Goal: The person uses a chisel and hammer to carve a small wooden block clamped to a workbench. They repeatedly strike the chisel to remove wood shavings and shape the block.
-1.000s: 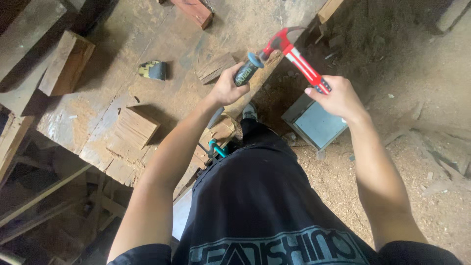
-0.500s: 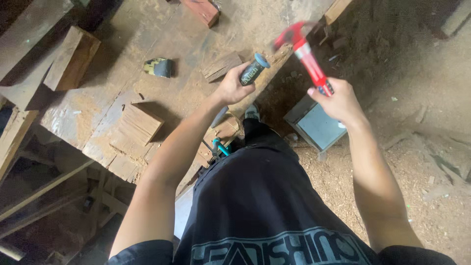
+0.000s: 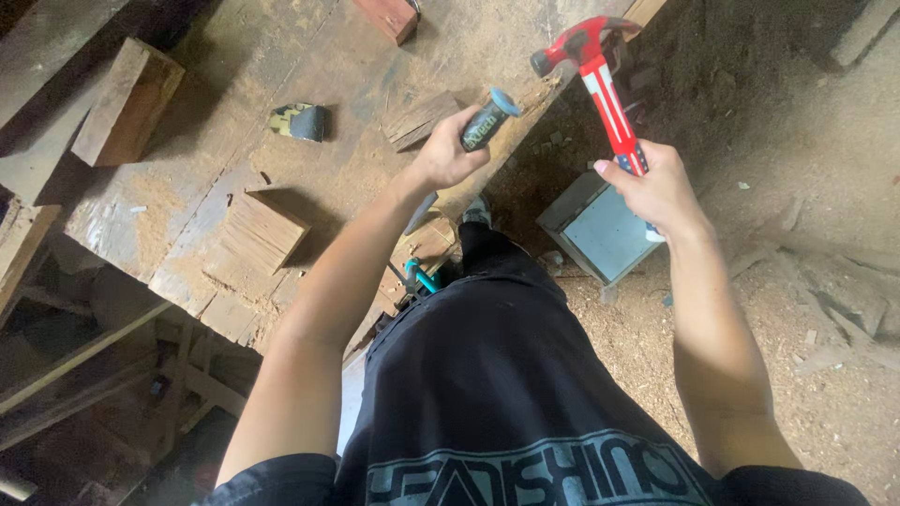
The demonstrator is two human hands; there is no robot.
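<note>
Left hand: the left hand (image 3: 445,155) is clenched around the dark handle of a chisel (image 3: 487,120), whose blue-capped end points up and to the right; its blade runs down below the fist, just over the right edge of the workbench.
Right hand: the right hand (image 3: 656,192) grasps the lower part of a red hammer (image 3: 600,70), fingers wrapped tight on the striped shaft; the head is raised above and to the right of the chisel's cap, apart from it.
Workbench: a worn, sawdust-covered workbench (image 3: 187,215) slants across the left half of the view.
On the bench: a flat wood piece (image 3: 420,118) lies just left of the chisel hand; a square wood block (image 3: 262,230) sits near the bench's near edge; a long timber block (image 3: 127,101) lies at its far left; a small dark object (image 3: 298,122) rests between them.
Floor: a grey metal box (image 3: 600,230) sits on sawdust below the hammer hand.
</note>
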